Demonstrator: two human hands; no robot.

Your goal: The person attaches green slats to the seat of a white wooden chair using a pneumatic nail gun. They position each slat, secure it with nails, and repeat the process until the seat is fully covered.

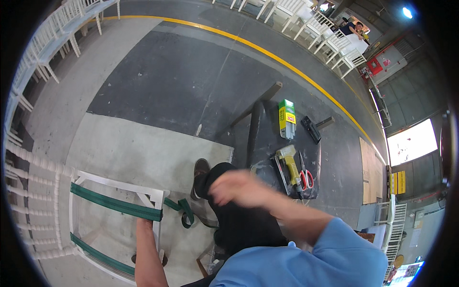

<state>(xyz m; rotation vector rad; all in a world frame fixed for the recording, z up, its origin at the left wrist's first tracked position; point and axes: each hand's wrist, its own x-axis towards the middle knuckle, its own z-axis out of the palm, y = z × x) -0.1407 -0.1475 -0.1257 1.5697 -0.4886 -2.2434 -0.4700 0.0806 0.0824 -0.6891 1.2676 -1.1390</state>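
Note:
A white chair frame [114, 179] with a row of turned spindles [33, 201] lies at my left. Two green webbing straps [114, 203] cross its open seat, and a loose green strap tail [186, 213] curls beyond the frame's corner, near my shoe. My left hand [146, 224] reaches into the frame beneath the upper strap, which hides its fingers. Over my dark trouser leg, my right hand [232, 188] is blurred by motion, and its fingers cannot be made out. Nearest to that arm, a yellow staple gun [288, 165] and red-handled scissors [306, 178] rest on a dark stool [260, 143].
The stool also bears a green and yellow box [287, 115] of staple strips and a black tool [311, 129]. White chairs [330, 40] line the far side, where another person [351, 29] sits. More white chairs [52, 38] stand far left. A yellow line [229, 36] curves across the floor.

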